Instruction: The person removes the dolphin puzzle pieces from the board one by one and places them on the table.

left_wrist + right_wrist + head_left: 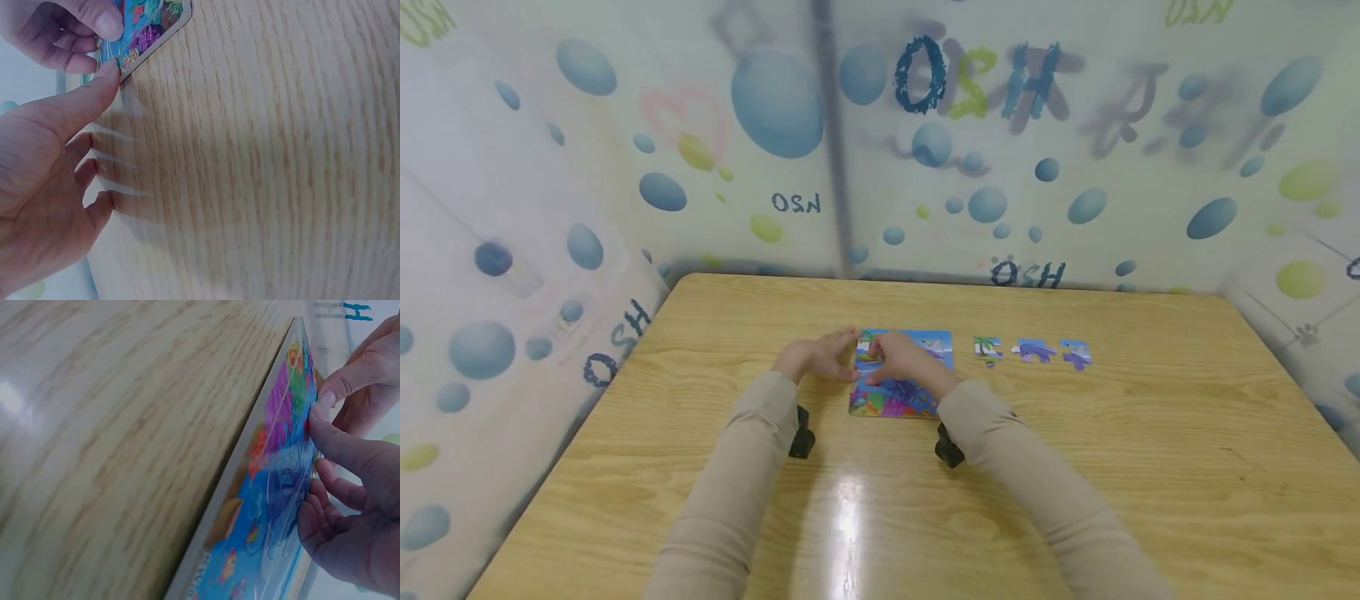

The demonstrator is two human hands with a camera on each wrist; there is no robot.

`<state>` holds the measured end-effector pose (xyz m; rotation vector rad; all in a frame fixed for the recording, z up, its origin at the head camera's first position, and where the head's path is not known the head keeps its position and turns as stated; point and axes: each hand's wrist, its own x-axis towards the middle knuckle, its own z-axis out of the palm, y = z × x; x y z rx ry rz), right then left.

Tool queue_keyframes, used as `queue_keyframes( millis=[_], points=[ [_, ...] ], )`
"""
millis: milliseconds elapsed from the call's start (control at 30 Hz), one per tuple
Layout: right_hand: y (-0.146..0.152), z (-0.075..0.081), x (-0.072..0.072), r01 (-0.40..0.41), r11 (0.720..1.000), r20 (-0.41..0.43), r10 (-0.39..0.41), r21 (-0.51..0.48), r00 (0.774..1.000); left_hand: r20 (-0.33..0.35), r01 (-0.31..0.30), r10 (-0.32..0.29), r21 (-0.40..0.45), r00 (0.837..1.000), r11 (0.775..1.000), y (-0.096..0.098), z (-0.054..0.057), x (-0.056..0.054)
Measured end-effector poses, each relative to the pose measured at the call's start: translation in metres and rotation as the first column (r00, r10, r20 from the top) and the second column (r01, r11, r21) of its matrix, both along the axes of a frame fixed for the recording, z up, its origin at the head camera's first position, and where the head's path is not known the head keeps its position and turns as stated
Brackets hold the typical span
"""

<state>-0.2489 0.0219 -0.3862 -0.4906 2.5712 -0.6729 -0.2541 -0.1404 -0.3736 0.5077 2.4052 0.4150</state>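
Note:
A colourful sea-picture jigsaw puzzle (891, 405) lies in its flat tray on the wooden table. My left hand (823, 354) is at its left edge; in the left wrist view the thumb (100, 84) lies straight with its tip on the tray's border, the other fingers loosely bent. My right hand (906, 362) reaches over the puzzle, its thumb (340, 440) and bent fingers touching the upper left part with a gap between them. That hand covers part of the picture. Both thumb tips come close together in the right wrist view.
Right of the tray, three loose jigsaw pieces lie in a row: a palm-tree piece (988, 347), a purple dolphin piece (1034, 351) and another blue-and-purple piece (1077, 353). A patterned curtain (895, 167) stands behind the wooden table (1150, 467).

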Motion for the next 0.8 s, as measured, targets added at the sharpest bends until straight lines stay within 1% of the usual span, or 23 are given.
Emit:
queue_keyframes(
  millis=[167, 300, 433, 533, 667, 733, 800],
  points=[
    [-0.002, 0.001, 0.000, 0.021, 0.999, 0.011, -0.022, 0.030, 1.000, -0.015, 0.035, -0.035, -0.039, 0.999, 0.999, 0.001, 0.000, 0.000],
    [-0.002, 0.001, 0.001, 0.033, 0.999, 0.006, -0.033, 0.019, 0.999, -0.016, 0.025, -0.026, -0.056, 1.000, 0.998, 0.002, 0.001, 0.002],
    [-0.002, 0.000, 0.004, 0.050, 0.998, -0.016, -0.051, -0.030, 0.999, -0.029, 0.016, -0.018, -0.065, 0.999, 0.998, 0.003, 0.002, 0.002],
    [0.000, -0.001, 0.007, 0.064, 0.995, -0.036, -0.067, -0.071, 0.997, -0.041, 0.024, -0.026, -0.067, 0.999, 0.997, 0.003, 0.002, 0.003],
    [0.005, -0.003, 0.007, 0.064, 0.990, -0.052, -0.071, -0.127, 0.996, -0.043, 0.030, -0.033, -0.058, 0.999, 0.998, 0.003, 0.001, 0.004],
    [0.008, -0.002, 0.007, 0.069, 0.984, -0.036, -0.076, -0.161, 0.996, -0.038, 0.025, -0.027, -0.053, 0.999, 0.998, 0.003, 0.001, 0.004],
    [0.010, -0.001, 0.006, 0.086, 0.977, -0.003, -0.088, -0.195, 0.996, -0.033, 0.020, -0.021, -0.048, 0.999, 0.999, 0.003, 0.001, 0.004]
  ],
)
